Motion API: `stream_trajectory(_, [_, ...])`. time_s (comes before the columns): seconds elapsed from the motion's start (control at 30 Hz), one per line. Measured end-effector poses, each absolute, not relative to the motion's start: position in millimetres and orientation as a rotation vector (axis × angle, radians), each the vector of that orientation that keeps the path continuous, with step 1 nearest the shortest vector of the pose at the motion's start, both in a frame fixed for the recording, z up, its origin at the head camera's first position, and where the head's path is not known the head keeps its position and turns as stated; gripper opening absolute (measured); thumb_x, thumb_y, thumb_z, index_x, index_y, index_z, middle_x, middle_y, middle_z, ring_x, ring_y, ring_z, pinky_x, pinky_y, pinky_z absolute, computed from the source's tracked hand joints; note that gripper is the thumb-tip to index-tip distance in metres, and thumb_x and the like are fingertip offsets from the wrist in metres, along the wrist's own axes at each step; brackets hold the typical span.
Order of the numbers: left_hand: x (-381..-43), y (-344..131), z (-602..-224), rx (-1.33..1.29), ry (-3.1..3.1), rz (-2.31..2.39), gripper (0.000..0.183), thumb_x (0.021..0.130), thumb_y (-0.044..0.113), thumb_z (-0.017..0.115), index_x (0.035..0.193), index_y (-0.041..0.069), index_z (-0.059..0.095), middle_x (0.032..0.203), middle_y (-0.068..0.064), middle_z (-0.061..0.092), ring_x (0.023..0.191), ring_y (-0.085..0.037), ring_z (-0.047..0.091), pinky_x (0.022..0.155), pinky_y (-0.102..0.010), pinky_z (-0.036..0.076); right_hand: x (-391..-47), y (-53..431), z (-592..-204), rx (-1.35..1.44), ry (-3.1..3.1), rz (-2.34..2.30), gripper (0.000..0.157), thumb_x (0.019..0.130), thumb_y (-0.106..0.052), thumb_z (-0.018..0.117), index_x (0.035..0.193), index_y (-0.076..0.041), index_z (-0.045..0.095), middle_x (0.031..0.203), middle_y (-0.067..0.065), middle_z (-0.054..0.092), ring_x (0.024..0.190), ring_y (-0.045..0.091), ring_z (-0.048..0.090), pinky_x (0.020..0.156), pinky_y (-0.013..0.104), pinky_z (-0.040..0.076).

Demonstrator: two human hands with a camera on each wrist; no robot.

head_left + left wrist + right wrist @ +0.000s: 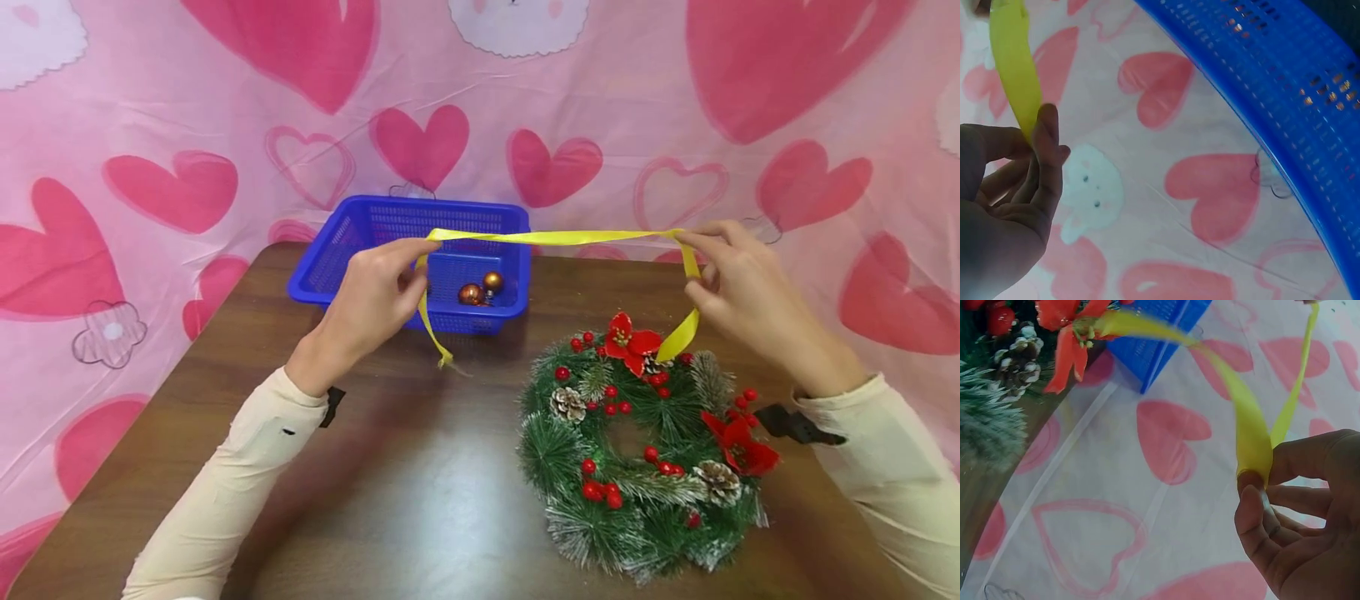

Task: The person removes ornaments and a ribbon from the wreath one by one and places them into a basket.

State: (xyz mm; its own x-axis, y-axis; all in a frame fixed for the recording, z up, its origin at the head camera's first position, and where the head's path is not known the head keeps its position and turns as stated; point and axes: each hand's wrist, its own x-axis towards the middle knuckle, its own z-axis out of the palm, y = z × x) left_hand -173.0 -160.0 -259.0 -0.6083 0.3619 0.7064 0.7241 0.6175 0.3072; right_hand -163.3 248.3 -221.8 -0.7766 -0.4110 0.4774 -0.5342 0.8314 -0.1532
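A yellow ribbon (555, 238) stretches nearly level between both hands, above the table. My left hand (378, 287) pinches it near one end, and a short frayed tail hangs below the fingers. Farther right, my right hand (738, 292) pinches the other side, its loose end dangling over the wreath. The wrist views show the ribbon held between thumb and fingers of the left hand (1019, 181) and of the right hand (1300, 519). Beneath the right hand lies a green Christmas wreath (558, 454) with red flowers, red berries and frosted pinecones.
A blue plastic basket (315, 287) stands at the back left of the brown wooden table (360, 500), behind the left hand. Inside it lie a few small copper-coloured baubles (471, 294). A pink cloth with hearts (551, 167) hangs behind the table.
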Motion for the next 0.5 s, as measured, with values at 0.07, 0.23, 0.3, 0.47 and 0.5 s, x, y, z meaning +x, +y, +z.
stream_trajectory(0.07, [-175, -165, -258, -0.826, -2.248, -0.801, 0.033, 0.083, -0.01, 0.061, 0.115, -0.004, 0.07, 0.102, -0.015, 0.071, 0.066, -0.018, 0.062, 0.063, -0.033, 0.052, -167, 245, -220, 0.715, -2.613, 0.399, 0.056, 0.077, 0.01, 0.068, 0.132, 0.006, 0.06, 0.12, 0.021, 0.056, 0.074, 0.019, 0.055, 0.066, 0.022, 0.036])
stream_trajectory(0.23, [-181, -175, -256, -0.771, -2.276, -0.853, 0.034, 0.082, -0.01, 0.063, 0.115, -0.007, 0.069, 0.107, -0.019, 0.071, 0.063, -0.02, 0.069, 0.061, -0.035, 0.056, -175, 236, -216, 0.778, -2.648, 0.384, 0.058, 0.076, 0.009, 0.068, 0.133, 0.005, 0.059, 0.121, 0.021, 0.055, 0.077, 0.021, 0.054, 0.067, 0.034, 0.04])
stream_trajectory(0.3, [-183, -178, -255, -0.755, -2.283, -0.861, 0.034, 0.082, -0.009, 0.063, 0.116, -0.008, 0.068, 0.107, -0.02, 0.071, 0.062, -0.02, 0.069, 0.059, -0.035, 0.056, -178, 233, -214, 0.801, -2.658, 0.376, 0.059, 0.076, 0.008, 0.068, 0.134, 0.005, 0.058, 0.122, 0.021, 0.054, 0.078, 0.023, 0.052, 0.068, 0.038, 0.04])
stream_trajectory(0.47, [-190, -186, -255, -0.706, -2.293, -0.843, 0.033, 0.083, -0.008, 0.063, 0.116, -0.009, 0.067, 0.107, -0.021, 0.071, 0.062, -0.022, 0.07, 0.059, -0.035, 0.055, -186, 224, -211, 0.832, -2.686, 0.431, 0.063, 0.076, 0.008, 0.068, 0.138, 0.004, 0.055, 0.126, 0.02, 0.052, 0.076, 0.022, 0.052, 0.072, 0.041, 0.04])
stream_trajectory(0.5, [-192, -187, -255, -0.695, -2.296, -0.838, 0.033, 0.083, -0.008, 0.062, 0.116, -0.01, 0.067, 0.107, -0.021, 0.071, 0.062, -0.022, 0.069, 0.059, -0.035, 0.055, -187, 223, -211, 0.839, -2.686, 0.443, 0.064, 0.076, 0.007, 0.069, 0.138, 0.003, 0.055, 0.125, 0.019, 0.052, 0.075, 0.022, 0.052, 0.073, 0.042, 0.04])
